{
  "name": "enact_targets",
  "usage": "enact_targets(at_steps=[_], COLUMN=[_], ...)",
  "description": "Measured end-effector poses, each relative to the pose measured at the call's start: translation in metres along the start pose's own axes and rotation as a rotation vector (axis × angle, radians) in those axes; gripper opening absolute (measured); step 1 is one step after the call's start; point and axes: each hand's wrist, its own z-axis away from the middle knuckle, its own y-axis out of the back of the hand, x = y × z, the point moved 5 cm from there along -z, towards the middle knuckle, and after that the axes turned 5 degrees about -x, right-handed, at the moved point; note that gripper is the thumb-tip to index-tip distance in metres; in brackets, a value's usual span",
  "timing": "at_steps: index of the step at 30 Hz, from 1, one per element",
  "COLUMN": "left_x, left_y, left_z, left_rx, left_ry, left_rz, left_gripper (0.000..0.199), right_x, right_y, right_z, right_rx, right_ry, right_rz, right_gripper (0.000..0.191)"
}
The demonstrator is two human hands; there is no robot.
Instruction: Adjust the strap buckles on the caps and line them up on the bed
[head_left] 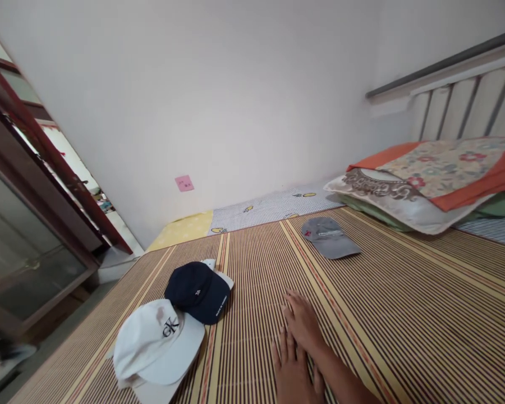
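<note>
On the striped mat (252, 269), my left hand (292, 373) lies palm down with its fingers spread, near the bottom edge. Just beyond it is my right hand (303, 324), fingers stretched out, close to or touching the left fingertips. Neither hand holds anything. A white cap (145, 339) with black letters is at the lower left, another pale brim under it. Against it rests a navy cap (193, 289), with a light cap's edge (226, 279) showing beneath. Farther off to the right sits a grey cap (328, 238), apart from the others.
Pillows and an orange floral cloth (450, 163) are piled at the right, before a slatted headboard (467, 106). A pink note (184, 183) is on the white wall (235, 101). Patterned bedding (269, 207) shows along the wall. At the left are a door frame and a glass-fronted cabinet (25, 264).
</note>
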Motion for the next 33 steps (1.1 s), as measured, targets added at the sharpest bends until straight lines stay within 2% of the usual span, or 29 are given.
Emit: enact_targets(at_steps=[4, 6, 8, 10, 12, 14, 15, 17, 18, 20, 23, 27, 30, 33], left_x=[-0.006, -0.012, -0.021, -0.033, -0.054, -0.085, -0.101, -0.127, -0.137, -0.149, -0.160, -0.166, -0.162, -0.158], left_y=[-0.005, -0.008, -0.009, -0.004, 0.007, 0.022, 0.032, 0.055, 0.065, 0.082, 0.096, 0.101, 0.108, 0.114], left_z=[-0.008, -0.012, -0.016, -0.017, -0.019, -0.021, -0.021, -0.021, -0.021, -0.025, -0.032, -0.036, -0.033, -0.029], left_rx=[0.048, 0.049, 0.077, 0.131, 0.185, 0.247, 0.312, 0.451, 0.488, 0.467, 0.432, 0.486, 0.511, 0.537], left_ry=[0.014, -0.018, -0.092, -0.178, -0.165, 0.025, 0.118, 0.258, 0.320, 0.383, 0.365, 0.346, 0.369, 0.407], left_rz=[-0.026, 0.002, 0.121, 0.365, 0.738, 1.190, 1.399, 1.745, 1.889, 2.094, 2.234, 2.302, 2.330, 2.337], left_gripper=[0.067, 0.068, 0.063, 0.046, 0.035, 0.037, 0.030, 0.020, 0.024, 0.032, 0.041, 0.045, 0.038, 0.021], right_x=[-0.007, -0.011, -0.015, -0.018, -0.022, -0.024, -0.025, -0.027, -0.027, -0.028, -0.030, -0.031, -0.032, -0.032], right_y=[0.008, 0.012, 0.014, 0.014, 0.013, 0.012, 0.012, 0.012, 0.012, 0.012, 0.012, 0.011, 0.013, 0.015], right_z=[-0.001, -0.004, -0.007, -0.008, -0.008, -0.007, -0.006, -0.004, -0.003, -0.002, 0.000, 0.003, 0.005, 0.005], right_rx=[-0.015, -0.031, -0.049, -0.071, -0.095, -0.120, -0.131, -0.150, -0.158, -0.172, -0.183, -0.193, -0.196, -0.191], right_ry=[0.015, 0.022, 0.026, 0.028, 0.026, 0.020, 0.015, 0.005, 0.002, -0.001, 0.001, 0.008, 0.018, 0.032], right_rz=[-0.020, -0.028, -0.035, -0.041, -0.046, -0.051, -0.054, -0.060, -0.064, -0.071, -0.081, -0.085, -0.092, -0.114], right_gripper=[0.039, 0.037, 0.035, 0.035, 0.037, 0.039, 0.039, 0.040, 0.041, 0.042, 0.043, 0.046, 0.045, 0.043])
